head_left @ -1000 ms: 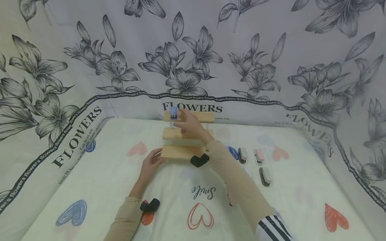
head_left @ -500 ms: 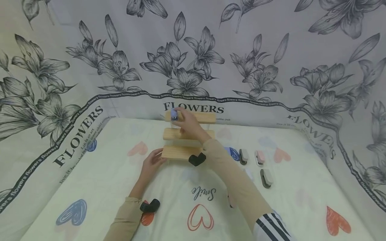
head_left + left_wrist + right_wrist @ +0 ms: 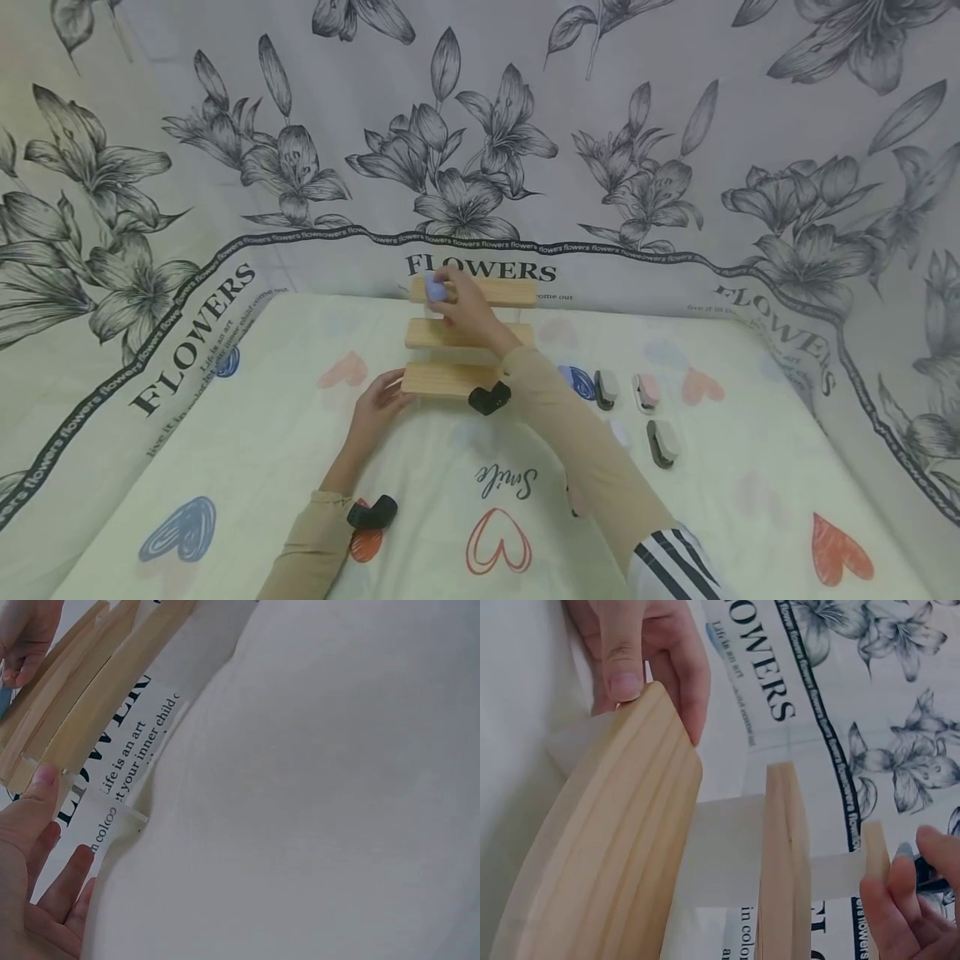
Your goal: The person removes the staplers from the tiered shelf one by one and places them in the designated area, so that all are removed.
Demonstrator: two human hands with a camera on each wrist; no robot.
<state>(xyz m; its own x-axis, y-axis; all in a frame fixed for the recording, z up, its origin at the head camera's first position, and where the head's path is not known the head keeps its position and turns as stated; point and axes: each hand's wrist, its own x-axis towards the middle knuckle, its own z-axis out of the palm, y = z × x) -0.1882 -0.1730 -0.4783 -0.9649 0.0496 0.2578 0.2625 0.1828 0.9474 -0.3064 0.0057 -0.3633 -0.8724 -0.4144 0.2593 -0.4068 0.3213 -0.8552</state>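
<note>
A three-tiered wooden display rack (image 3: pixel 450 379) with clear side supports stands at the back of the cloth. At the left end of its top board, my right hand (image 3: pixel 474 310) holds a small blue stapler (image 3: pixel 435 287), partly covered by the fingers. In the right wrist view, the fingers of that right hand (image 3: pixel 900 911) are beside the top board's end, and the dark underside of the stapler (image 3: pixel 930 876) shows only in part. My left hand (image 3: pixel 378 406) grips the left end of the lowest board (image 3: pixel 622 825), thumb on the wood and fingers behind it.
Right of the rack lie a grey stapler (image 3: pixel 605 389), a pink stapler (image 3: pixel 645 392) and another grey stapler (image 3: pixel 662 442). A pink item (image 3: pixel 576 502) is mostly hidden by the right forearm. A flower-printed curtain (image 3: pixel 480 150) hangs behind the rack.
My right hand has shifted slightly, and the blue stapler has tilted and turned on the top board, its dark front no longer showing in the head view. The left hand stays put.
</note>
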